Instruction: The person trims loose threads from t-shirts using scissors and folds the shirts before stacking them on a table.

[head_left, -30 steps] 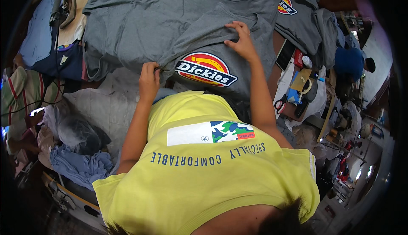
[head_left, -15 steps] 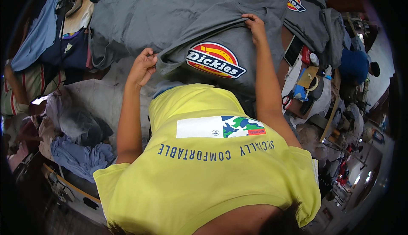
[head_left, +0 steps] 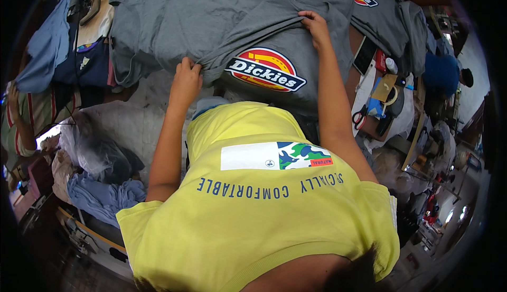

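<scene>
Now left hand (head_left: 186, 76) pinches near edge of grey shirt (head_left: 211, 12); right hand (head_left: 316, 26), moved farther across since previous views, grips fold by round logo patch (head_left: 265, 69). Shirt spread on worktop (head_left: 132, 117), fold stretched wider and flatter. Scissors (head_left: 359, 117), second grey shirt (head_left: 380, 1) at right; blue cloth (head_left: 103, 197) at left.

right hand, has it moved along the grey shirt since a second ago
Yes. The right hand, pinching the grey shirt, has slid farther up and away from the round printed patch.
</scene>
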Demonstrator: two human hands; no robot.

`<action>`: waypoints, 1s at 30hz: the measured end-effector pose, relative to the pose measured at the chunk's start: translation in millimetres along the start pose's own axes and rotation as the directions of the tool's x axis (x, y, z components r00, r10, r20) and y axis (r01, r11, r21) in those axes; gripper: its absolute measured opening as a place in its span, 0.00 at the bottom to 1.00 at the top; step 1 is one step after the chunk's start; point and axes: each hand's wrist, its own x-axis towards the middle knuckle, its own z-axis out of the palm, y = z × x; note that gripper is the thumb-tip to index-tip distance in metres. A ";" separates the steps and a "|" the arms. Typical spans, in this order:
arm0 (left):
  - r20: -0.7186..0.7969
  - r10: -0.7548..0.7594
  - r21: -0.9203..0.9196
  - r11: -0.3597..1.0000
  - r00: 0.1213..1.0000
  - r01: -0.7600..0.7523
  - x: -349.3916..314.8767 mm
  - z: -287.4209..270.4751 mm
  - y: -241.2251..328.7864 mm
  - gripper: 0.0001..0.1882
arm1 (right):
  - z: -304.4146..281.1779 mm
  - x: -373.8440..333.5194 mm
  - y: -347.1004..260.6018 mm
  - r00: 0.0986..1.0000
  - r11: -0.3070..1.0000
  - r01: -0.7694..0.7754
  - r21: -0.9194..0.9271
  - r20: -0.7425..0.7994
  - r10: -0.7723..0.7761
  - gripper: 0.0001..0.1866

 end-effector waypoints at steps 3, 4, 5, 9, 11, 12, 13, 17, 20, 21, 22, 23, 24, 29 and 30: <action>0.157 -0.159 -0.131 0.975 0.975 0.180 -3.3 -4.5 1.5 0.08 | 0.3 1.5 2.7 1.000 1.000 0.003 0.000 -0.010 -0.003 0.11; 0.248 -0.216 -0.279 0.918 0.944 0.283 -1.7 -9.0 1.0 0.08 | 0.3 1.5 4.0 1.000 1.000 0.017 0.002 -0.013 -0.017 0.11; 0.345 -0.254 -0.408 0.826 0.903 0.388 0.4 -16.0 -0.5 0.08 | 0.2 1.5 5.1 0.999 1.000 0.031 0.005 -0.015 -0.031 0.11; 0.504 -0.184 -0.719 0.452 0.844 0.528 -7.3 -23.5 -15.9 0.11 | 2.7 0.1 3.0 0.999 0.999 0.035 0.030 -0.014 -0.035 0.11; 0.511 -0.153 -0.733 0.436 0.846 0.522 -5.5 -33.4 -9.7 0.09 | 0.7 -1.1 3.8 0.999 0.998 0.044 0.042 -0.021 -0.044 0.11; 0.515 -0.136 -0.740 0.428 0.846 0.519 -4.7 -39.3 -5.4 0.08 | -0.2 0.2 6.8 0.999 0.998 0.047 0.051 -0.014 -0.047 0.11; 0.473 -0.132 -0.691 0.557 0.871 0.460 -3.2 -43.5 -0.7 0.08 | -1.8 3.4 9.4 0.999 0.997 0.053 0.060 -0.010 -0.053 0.11; 0.282 -0.021 -0.454 0.878 0.959 0.152 -5.1 -43.2 13.4 0.10 | -6.2 6.1 16.3 0.997 0.983 0.074 0.170 -0.032 -0.069 0.12; 0.202 0.060 -0.459 0.887 0.977 0.040 -5.8 -39.0 24.8 0.08 | 1.6 2.3 20.9 0.930 0.959 0.279 0.040 -0.260 -0.260 0.13; 0.254 0.046 -0.460 0.885 0.966 0.079 -3.9 -38.1 24.0 0.08 | 1.9 0.6 20.2 0.900 0.939 0.335 -0.075 -0.270 -0.342 0.15; 0.305 0.028 -0.458 0.880 0.952 0.121 -3.0 -37.3 22.1 0.07 | 3.4 -2.8 19.0 0.867 0.905 0.381 -0.192 -0.265 -0.421 0.18; 0.429 -0.042 -0.444 0.860 0.902 0.251 -0.6 -39.8 16.3 0.06 | 4.4 -19.5 1.3 0.925 0.933 0.359 -0.021 -0.121 -0.359 0.20; 0.360 -0.082 -0.599 0.743 0.929 0.297 0.1 -37.3 -0.3 0.06 | -1.6 -32.1 -8.2 0.926 0.929 0.371 0.001 -0.069 -0.370 0.20; -0.222 -0.452 -0.322 0.870 0.864 0.373 21.0 -26.8 -81.5 0.10 | -67.2 -56.9 10.0 0.924 0.943 0.289 -0.164 -0.209 -0.319 0.20; -0.321 -0.381 -0.082 0.923 0.867 0.375 30.0 -29.9 -79.5 0.12 | -82.2 -55.0 24.1 0.918 0.957 0.227 -0.179 -0.289 -0.272 0.21</action>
